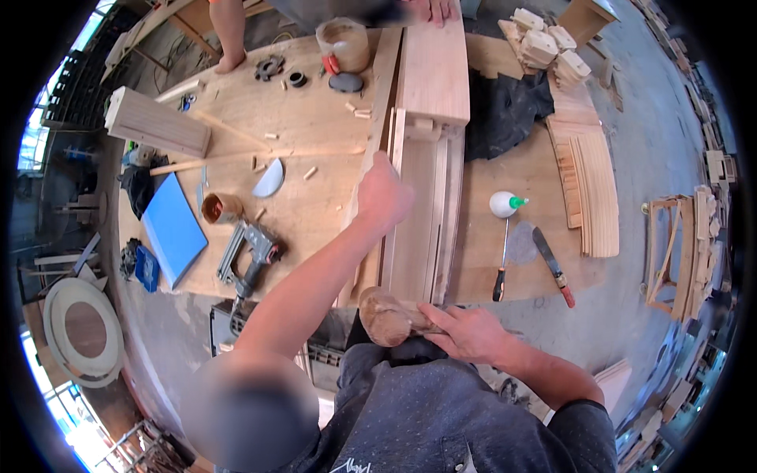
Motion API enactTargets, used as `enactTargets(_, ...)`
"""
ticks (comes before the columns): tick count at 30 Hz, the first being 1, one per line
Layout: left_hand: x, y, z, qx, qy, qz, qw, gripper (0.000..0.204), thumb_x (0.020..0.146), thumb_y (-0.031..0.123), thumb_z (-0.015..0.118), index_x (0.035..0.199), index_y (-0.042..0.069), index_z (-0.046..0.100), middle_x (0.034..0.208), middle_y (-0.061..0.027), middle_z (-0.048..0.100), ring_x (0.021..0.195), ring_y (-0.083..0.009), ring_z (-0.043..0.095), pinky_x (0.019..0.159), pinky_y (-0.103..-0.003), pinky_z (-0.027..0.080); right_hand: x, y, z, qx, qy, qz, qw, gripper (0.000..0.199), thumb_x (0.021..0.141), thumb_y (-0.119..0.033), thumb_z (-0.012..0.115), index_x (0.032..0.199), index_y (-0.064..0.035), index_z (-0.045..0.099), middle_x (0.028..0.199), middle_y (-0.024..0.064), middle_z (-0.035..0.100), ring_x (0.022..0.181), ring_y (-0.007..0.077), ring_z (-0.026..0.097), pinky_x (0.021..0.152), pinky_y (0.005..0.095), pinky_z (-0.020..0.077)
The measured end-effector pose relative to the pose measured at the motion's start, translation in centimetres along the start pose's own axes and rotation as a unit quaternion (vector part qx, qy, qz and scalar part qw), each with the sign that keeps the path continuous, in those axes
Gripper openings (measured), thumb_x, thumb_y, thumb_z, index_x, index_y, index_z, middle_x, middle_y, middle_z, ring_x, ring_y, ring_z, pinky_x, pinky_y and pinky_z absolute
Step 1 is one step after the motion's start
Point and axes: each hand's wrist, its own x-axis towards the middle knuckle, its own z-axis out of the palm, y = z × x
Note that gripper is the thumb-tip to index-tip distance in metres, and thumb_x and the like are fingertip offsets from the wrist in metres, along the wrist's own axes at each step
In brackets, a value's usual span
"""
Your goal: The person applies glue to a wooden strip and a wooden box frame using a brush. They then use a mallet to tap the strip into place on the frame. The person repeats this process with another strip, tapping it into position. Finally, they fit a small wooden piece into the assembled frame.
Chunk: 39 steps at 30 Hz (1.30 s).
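Note:
My right hand is closed around the handle of a wooden mallet, whose rounded head hangs just off the bench's near edge. Further up, my left hand is closed at the left edge of a long wooden workpiece, its fingers partly hidden. This piece is pale, with an open channel and thin strips along its sides. A wide wooden block lies across its far end. Another person's hand rests on that block at the far side.
On the left of the bench lie a nail gun, a brown glue pot, a blue panel and several dowels. To the right are a white glue bottle, a screwdriver, a red-handled blade and a black cloth.

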Motion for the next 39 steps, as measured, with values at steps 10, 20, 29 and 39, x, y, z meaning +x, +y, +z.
enactTargets(10,3.5,0.2,-1.3,-0.207,-0.015,0.066,0.976,0.064,0.081,0.015,0.067,0.139,-0.008,0.054,0.112,-0.0314,0.072,0.111,-0.0439,0.07,0.098,-0.045,0.055,8.8,3.1,-9.8,0.153,0.353,0.035,0.923,0.054,0.102,-0.014,0.061,0.152,-0.0014,0.045,0.094,0.0254,0.069,0.078,0.042,0.07,0.07,0.0426,0.0541)
enactTargets(20,4.0,-0.9,0.5,-0.213,0.036,0.075,0.974,0.051,0.084,0.014,0.065,0.131,-0.005,0.062,0.103,-0.0269,0.074,0.102,-0.0386,0.072,0.092,-0.044,0.055,16.2,4.7,-13.6,0.089,0.303,0.083,0.945,0.055,0.106,-0.022,0.055,0.157,-0.0061,0.041,0.087,0.0245,0.067,0.074,0.0378,0.068,0.072,0.0438,0.0524)
enactTargets(29,3.6,0.2,-0.7,-0.222,0.015,0.024,0.975,0.053,0.081,0.01,0.061,0.132,-0.005,0.062,0.102,-0.0287,0.074,0.1,-0.0411,0.072,0.091,-0.046,0.055,15.7,4.8,-12.7,0.058,0.421,0.009,0.905,0.058,0.106,-0.02,0.06,0.158,-0.0043,0.041,0.103,0.022,0.073,0.082,0.0251,0.069,0.081,0.0357,0.0551)
enactTargets(39,3.7,0.4,-0.7,-0.201,0.033,0.052,0.978,0.052,0.08,0.009,0.061,0.13,-0.004,0.063,0.096,-0.0298,0.073,0.094,-0.0443,0.072,0.087,-0.049,0.056,16.4,5.9,-12.5,0.119,0.354,0.033,0.927,0.058,0.106,-0.025,0.059,0.158,-0.008,0.041,0.09,0.0298,0.067,0.082,0.0507,0.066,0.074,0.049,0.0532)
